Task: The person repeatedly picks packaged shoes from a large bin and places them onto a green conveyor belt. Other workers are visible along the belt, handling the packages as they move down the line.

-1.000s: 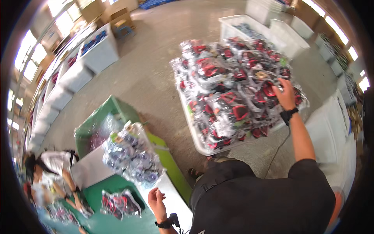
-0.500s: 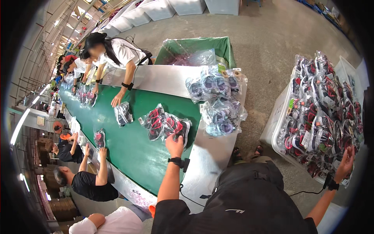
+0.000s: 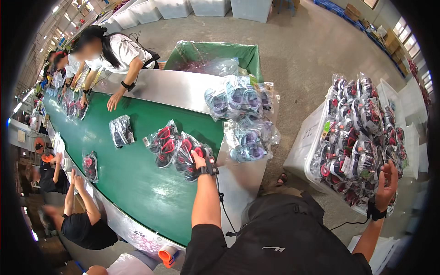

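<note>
On the green belt (image 3: pixel 151 201), my left hand (image 3: pixel 199 160) grips a clear-bagged pair of dark shoes with red-pink trim (image 3: pixel 185 156). A similar bagged pair (image 3: pixel 163 143) lies right beside it. My right hand (image 3: pixel 387 182) is empty, its fingers extended, at the near right side of a white bin (image 3: pixel 300 151). Bagged dark-and-red shoes (image 3: pixel 357 123) are heaped in that bin. Bagged light-blue and purple shoes (image 3: pixel 245 103) are stacked at the belt's end, on the metal edge.
Farther along the belt lie a dark bagged pair (image 3: pixel 122 131) and another bagged shoe (image 3: pixel 90 166). A co-worker in white (image 3: pixel 121 55) reaches over the belt; one in black (image 3: pixel 87 227) works opposite. A green-lined bin (image 3: pixel 250 55) stands behind the metal ledge. An orange tape dispenser (image 3: pixel 166 257) sits near.
The view has swung right, so most things sit farther left. My left hand stays on the bagged shoes. My right hand remains beside the bin, fingers now pointing more upward.
</note>
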`<state>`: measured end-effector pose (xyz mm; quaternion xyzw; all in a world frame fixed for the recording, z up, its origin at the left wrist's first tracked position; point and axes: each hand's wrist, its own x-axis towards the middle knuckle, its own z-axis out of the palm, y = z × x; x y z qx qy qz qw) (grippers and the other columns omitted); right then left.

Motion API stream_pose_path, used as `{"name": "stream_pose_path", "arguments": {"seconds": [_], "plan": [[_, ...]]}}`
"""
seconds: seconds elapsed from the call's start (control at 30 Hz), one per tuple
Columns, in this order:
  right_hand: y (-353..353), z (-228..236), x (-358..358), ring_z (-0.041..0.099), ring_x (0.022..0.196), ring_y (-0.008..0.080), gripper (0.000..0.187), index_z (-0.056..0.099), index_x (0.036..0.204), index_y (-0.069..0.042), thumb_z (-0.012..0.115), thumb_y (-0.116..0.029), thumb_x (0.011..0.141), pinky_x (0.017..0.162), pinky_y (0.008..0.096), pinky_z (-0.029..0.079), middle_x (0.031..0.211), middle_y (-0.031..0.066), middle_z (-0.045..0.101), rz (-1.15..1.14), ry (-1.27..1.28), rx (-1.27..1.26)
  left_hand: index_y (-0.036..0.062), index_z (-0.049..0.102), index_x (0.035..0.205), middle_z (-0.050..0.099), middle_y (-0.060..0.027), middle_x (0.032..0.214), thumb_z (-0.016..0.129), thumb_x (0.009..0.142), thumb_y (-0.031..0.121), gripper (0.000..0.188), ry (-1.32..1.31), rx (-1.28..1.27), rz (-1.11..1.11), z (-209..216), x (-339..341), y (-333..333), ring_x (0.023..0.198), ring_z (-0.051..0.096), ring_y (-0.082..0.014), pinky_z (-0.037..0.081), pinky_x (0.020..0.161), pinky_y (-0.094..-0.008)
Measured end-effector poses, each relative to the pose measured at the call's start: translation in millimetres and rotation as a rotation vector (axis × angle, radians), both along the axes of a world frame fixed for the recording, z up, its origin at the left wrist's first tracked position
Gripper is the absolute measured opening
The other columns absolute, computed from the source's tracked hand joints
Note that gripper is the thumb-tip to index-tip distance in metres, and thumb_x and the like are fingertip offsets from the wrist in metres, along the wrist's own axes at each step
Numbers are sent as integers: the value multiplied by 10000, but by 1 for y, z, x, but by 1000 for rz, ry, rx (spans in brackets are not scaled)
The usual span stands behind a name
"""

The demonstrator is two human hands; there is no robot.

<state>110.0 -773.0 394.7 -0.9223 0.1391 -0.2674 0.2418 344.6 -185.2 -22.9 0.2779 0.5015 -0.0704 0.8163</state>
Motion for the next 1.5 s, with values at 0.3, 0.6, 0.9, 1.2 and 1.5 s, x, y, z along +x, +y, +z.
{"name": "stream_pose_path", "arguments": {"seconds": [0.3, 0.6, 0.9, 1.2, 1.5], "plan": [[28, -10, 0, 613, 1011, 136, 482, 564, 1434, -11, 619, 20, 956, 930, 295, 488, 1198, 70, 635, 73, 14, 88, 28, 665, 1008, 696, -130, 875, 719, 803, 545, 559, 328, 384, 207, 38, -51, 25, 718, 685, -267, 537, 550, -444], [55, 3, 43, 672, 878, 245, 351, 665, 1203, 7, 705, -17, 855, 851, 350, 541, 1009, 113, 715, 308, 200, 33, 49, 659, 1238, 734, -105, 1097, 568, 949, 419, 478, -210, -144, -136, 119, -131, 6, 891, 705, -254, 585, 809, -406], [85, -50, 68, 633, 1135, 325, 543, 524, 1450, -27, 667, -303, 1004, 970, 420, 517, 1270, 186, 610, 790, 342, 478, 32, 535, 1386, 688, -126, 1258, 557, 939, 255, 500, -507, -10, -672, 260, -124, -139, 1075, 690, -284, 571, 881, -491], [-3, -36, 47, 634, 1068, 201, 499, 546, 1397, 21, 574, -356, 1072, 942, 345, 505, 1209, 117, 658, 477, 44, 789, -57, 517, 1373, 717, -145, 1122, 592, 789, 92, 608, -705, 155, -1383, 361, -91, -244, 945, 705, -201, 556, 845, -324], [-81, 8, 39, 628, 1049, 137, 601, 587, 1359, 40, 648, -453, 1021, 880, 327, 527, 1163, 102, 701, 666, 292, 936, -41, 467, 1450, 650, -69, 1212, 734, 804, 86, 711, -994, -8, -1758, 413, -74, -384, 1097, 618, -154, 468, 992, -306]]}}
